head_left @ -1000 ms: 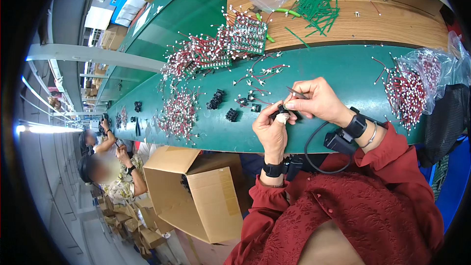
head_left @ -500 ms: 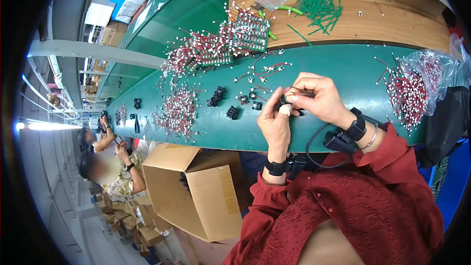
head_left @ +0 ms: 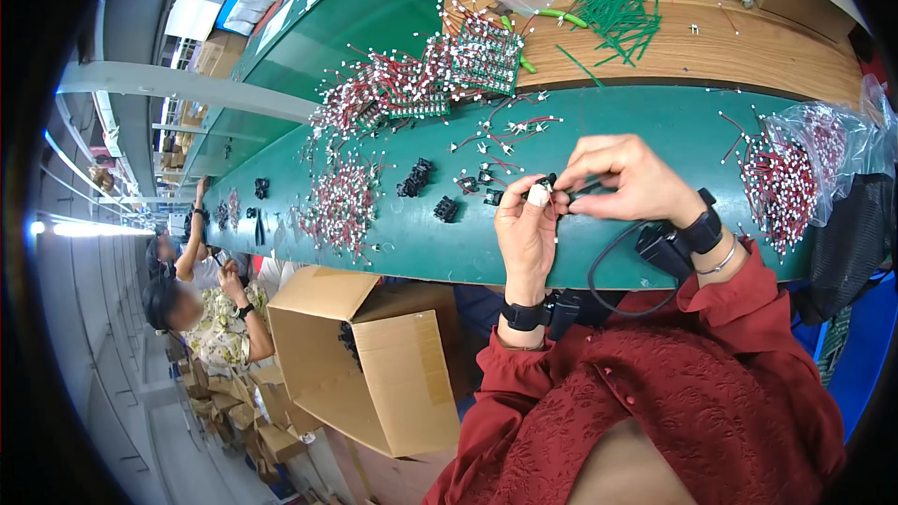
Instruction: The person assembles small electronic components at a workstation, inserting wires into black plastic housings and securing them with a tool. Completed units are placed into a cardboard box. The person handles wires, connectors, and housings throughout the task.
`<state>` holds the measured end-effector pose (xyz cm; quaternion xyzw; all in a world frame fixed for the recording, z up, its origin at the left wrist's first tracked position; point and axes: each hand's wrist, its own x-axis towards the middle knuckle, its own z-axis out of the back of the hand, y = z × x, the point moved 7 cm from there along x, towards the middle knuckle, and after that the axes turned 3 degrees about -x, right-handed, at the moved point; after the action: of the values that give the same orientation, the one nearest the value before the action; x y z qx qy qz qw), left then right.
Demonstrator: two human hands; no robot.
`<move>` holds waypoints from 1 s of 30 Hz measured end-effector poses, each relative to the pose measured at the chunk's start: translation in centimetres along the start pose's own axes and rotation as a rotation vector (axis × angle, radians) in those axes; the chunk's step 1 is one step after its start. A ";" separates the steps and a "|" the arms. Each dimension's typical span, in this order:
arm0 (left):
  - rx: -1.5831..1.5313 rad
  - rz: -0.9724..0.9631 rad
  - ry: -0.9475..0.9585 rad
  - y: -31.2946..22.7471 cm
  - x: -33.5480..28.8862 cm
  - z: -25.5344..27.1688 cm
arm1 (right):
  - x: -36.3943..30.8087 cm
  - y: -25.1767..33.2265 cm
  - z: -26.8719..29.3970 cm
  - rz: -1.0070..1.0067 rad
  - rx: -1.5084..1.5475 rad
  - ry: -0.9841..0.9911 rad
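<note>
My left hand [head_left: 526,236] is closed, pinching a small black plastic part [head_left: 549,180] between thumb and fingers. A white covering [head_left: 538,194] wraps the tip of that thumb. Just to its right, my right hand [head_left: 634,176] has its fingers bent together around something dark and thin, mostly hidden by the fingers; its kind does not show. Both hands are over the green work surface [head_left: 449,248]. Beyond my left hand lie a few loose black parts [head_left: 492,196] with short red wires, and black part clusters [head_left: 414,178] sit further left.
Red-and-white wire leads are heaped at left [head_left: 341,206] and in a clear bag [head_left: 823,145] at right. Green circuit boards [head_left: 482,56] with wires stand behind. Green strips [head_left: 622,14] lie on the wooden board [head_left: 730,47]. An open cardboard box [head_left: 407,379] adjoins the near edge. Two co-workers sit far left.
My right hand has drawn slightly to the right, away from my left fingers, which still pinch the black part. A co-worker at far left has raised an arm.
</note>
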<state>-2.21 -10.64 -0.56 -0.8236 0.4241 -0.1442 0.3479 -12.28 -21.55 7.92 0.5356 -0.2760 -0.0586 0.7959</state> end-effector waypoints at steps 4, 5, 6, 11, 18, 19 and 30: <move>0.061 0.026 -0.002 0.1 -0.1 0.3 | -0.1 -0.5 2.2 -0.133 -0.126 -0.038; 0.069 0.026 -0.009 0.1 -0.1 0.4 | 0.0 -0.2 2.1 -0.083 -0.205 -0.084; 0.076 0.026 -0.016 0.1 -0.1 0.5 | 0.1 0.1 2.1 -0.033 -0.282 -0.129; 0.083 0.004 -0.040 -0.1 -0.3 0.4 | -0.4 0.5 0.4 0.034 -0.547 -0.118; 0.330 -0.075 -0.083 -1.3 -1.1 -0.1 | -0.6 1.6 0.1 0.222 -0.616 -0.144; 0.368 -0.085 -0.087 -1.7 -1.2 0.0 | -0.7 1.5 -0.1 0.216 -0.620 -0.135; 0.407 -0.156 -0.074 -2.6 -1.9 1.1 | -1.1 1.4 -1.4 0.250 -0.625 -0.154</move>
<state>-1.23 -7.57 0.55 -0.7714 0.3084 -0.2228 0.5101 -12.76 -19.39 8.36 0.2219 -0.3674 -0.0828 0.8994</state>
